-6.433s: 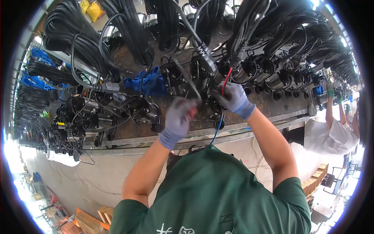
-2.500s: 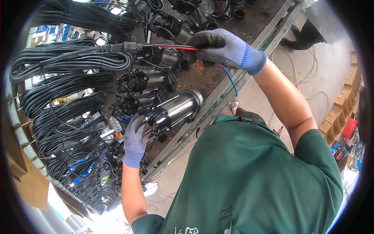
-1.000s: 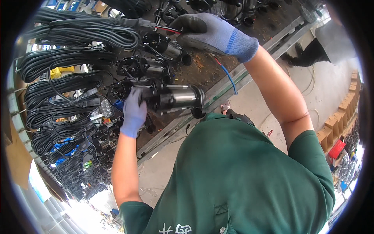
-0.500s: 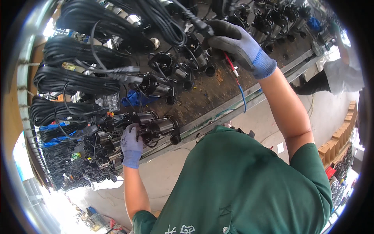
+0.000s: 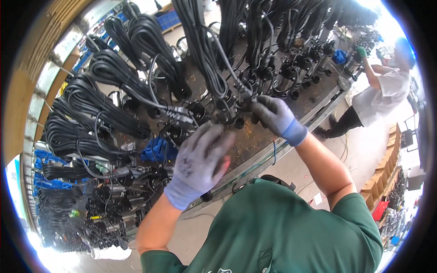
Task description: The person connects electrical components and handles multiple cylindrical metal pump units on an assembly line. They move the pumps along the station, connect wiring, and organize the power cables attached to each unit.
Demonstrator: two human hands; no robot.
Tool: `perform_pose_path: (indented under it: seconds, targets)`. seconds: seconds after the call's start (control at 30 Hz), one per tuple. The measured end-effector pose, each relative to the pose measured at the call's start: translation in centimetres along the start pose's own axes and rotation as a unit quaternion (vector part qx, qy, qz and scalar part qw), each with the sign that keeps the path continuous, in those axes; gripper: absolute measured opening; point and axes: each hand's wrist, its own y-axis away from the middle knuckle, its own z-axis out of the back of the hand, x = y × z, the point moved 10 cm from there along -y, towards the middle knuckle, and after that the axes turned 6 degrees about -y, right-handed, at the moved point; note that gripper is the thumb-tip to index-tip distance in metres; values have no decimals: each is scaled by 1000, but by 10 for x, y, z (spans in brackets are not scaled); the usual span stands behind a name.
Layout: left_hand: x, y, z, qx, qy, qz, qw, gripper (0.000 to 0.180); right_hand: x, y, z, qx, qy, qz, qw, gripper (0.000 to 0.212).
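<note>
My right hand [image 5: 276, 117], in a grey-blue work glove with dark palm, is closed at the grey cable connector [image 5: 246, 94], its fingertips partly hidden. A thin blue wire [image 5: 275, 154] hangs below that hand. My left hand [image 5: 199, 160], gloved alike, hovers over the bench edge with fingers stretched out, somewhat blurred, holding nothing visible. Beyond its fingertips stands a metal cylinder with black fittings [image 5: 225, 111], a black coiled cable [image 5: 207, 68] rising behind it. Another grey connector [image 5: 180, 114] lies left of that cylinder.
Rows of metal cylinders [image 5: 284, 82] and black cable coils [image 5: 111, 68] crowd the dark bench [image 5: 255, 136]. A blue plastic bag [image 5: 159, 149] lies among them. At the right, a co-worker [image 5: 382, 88] stands by the bench. Wooden boxes [image 5: 380, 173] line the floor.
My left hand has let go of a cylinder at the left and moved up and right, fingers now spread. My right hand has lowered with the connector; the view has shifted.
</note>
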Motion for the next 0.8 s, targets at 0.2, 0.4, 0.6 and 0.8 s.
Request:
perform_pose_path:
  seconds: [0.2,0.4,0.6,0.8]
  targets:
    - [-28,-125,-16,-6,-225,-180,958,55,17,15,7,30,-12,94,995,26]
    - [-25,-165,-68,131,-246,-259,925,50,-16,-4,40,69,-19,38,997,34]
    - [7,-175,-80,170,-230,-172,943,63,-16,-36,58,118,0,12,993,35]
    - [56,-210,-90,220,-257,66,939,64,-45,-68,86,149,-120,18,981,44]
